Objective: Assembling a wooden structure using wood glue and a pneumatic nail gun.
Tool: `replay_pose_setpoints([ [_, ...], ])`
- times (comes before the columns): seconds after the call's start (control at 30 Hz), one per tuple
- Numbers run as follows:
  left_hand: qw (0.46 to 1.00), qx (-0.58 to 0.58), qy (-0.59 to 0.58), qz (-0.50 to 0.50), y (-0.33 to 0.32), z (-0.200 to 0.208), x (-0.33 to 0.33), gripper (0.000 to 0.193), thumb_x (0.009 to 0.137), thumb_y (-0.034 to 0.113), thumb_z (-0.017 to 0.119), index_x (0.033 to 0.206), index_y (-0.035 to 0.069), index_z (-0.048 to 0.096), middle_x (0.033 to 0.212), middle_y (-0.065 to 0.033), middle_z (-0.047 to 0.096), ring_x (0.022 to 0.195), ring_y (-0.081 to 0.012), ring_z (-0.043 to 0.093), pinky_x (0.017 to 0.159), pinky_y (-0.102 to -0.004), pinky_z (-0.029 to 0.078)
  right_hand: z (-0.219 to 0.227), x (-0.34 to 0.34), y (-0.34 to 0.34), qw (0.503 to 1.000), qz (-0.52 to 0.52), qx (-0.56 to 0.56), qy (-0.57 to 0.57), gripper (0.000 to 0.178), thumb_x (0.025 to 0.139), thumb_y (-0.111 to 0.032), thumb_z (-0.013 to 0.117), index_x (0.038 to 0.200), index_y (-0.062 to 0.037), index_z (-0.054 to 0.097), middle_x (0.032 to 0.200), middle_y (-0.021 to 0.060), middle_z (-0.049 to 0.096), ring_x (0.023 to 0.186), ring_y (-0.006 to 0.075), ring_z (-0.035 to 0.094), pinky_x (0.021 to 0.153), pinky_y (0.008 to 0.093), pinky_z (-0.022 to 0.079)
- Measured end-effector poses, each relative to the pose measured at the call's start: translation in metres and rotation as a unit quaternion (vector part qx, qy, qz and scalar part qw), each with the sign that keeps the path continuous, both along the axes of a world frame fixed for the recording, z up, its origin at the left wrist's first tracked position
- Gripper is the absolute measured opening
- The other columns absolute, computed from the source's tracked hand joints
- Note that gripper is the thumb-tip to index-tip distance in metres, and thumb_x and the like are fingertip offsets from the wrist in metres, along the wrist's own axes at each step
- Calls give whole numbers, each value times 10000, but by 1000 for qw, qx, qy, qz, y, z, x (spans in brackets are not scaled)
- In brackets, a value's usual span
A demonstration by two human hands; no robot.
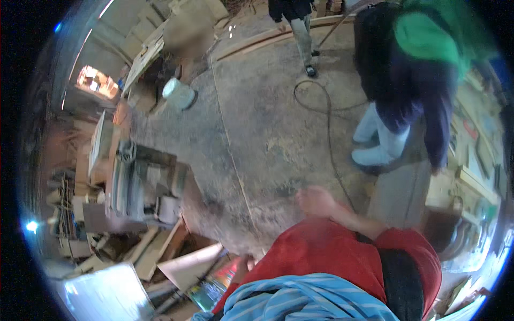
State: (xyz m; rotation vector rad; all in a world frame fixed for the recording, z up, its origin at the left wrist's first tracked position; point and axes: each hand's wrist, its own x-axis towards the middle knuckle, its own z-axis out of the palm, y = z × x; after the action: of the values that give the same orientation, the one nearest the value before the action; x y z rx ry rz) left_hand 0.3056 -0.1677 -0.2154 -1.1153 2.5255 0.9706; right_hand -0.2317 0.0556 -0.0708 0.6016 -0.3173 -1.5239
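In front of my red top, my right hand is held out over the concrete floor. Motion smears its fingers, and I see nothing clear in them. My left hand hangs low beside the red top, small and partly hidden, so its grip does not show. Closest to it lies a shiny sheet or bag in green, yellow and red, next to a pale board. Whether the left hand touches either one is unclear.
A woodworking machine stands left, with scrap boards below it. A dark cable loops over the floor. A white bucket stands farther back. One person in white boots bends at the right; another person stands far off.
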Motion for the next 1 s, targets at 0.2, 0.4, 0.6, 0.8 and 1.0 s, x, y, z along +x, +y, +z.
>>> replay_pose_setpoints([
  [0.2, 988, -53, -10, 144, -54, 65, 48, 132, 763, 153, 663, 861, 66, 674, 696, -74, 618, 669, -213, 616, 605, -389, 508, -9, -26, -148, 981, 75, -164, 69, 376, 946, -309, 481, 1141, -1, 573, 1097, 173, 629, 973, 282, 606, 896, 401, 480],
  [0.4, 963, -87, -11, 256, -205, 15, -90, 115, 770, 138, 658, 866, 77, 677, 693, -73, 631, 662, -222, 623, 607, -382, 516, 40, -77, -197, 985, 0, 55, 163, 365, 946, -282, 480, 1136, 7, 597, 1081, 184, 629, 955, 289, 597, 885, 392, 479],
  [0.6, 996, -41, -73, -25, -388, 29, -295, 103, 777, 123, 653, 870, 88, 681, 690, -72, 644, 654, -231, 630, 609, -375, 524, -8, -99, -164, 955, -195, 102, 200, 314, 939, -254, 495, 1095, -1, 598, 1014, 148, 644, 928, 287, 605, 869, 408, 483],
  [0.8, 935, 128, 54, -327, -486, 112, -603, 95, 788, 129, 654, 797, 45, 611, 707, -62, 579, 660, -157, 562, 576, -297, 454, 35, -155, -119, 849, -303, 196, 386, 350, 962, -240, 442, 1216, -32, 563, 1141, 123, 632, 1058, 266, 588, 920, 382, 476],
  [1.0, 845, 333, 108, -405, -244, 326, -780, 217, 830, 19, 640, 1045, 13, 607, 872, -8, 616, 779, -100, 578, 708, -251, 482, 183, -162, -103, 615, -352, 568, 419, 195, 885, -149, 648, 1049, -47, 624, 895, 31, 655, 782, 132, 612, 718, 297, 512],
])
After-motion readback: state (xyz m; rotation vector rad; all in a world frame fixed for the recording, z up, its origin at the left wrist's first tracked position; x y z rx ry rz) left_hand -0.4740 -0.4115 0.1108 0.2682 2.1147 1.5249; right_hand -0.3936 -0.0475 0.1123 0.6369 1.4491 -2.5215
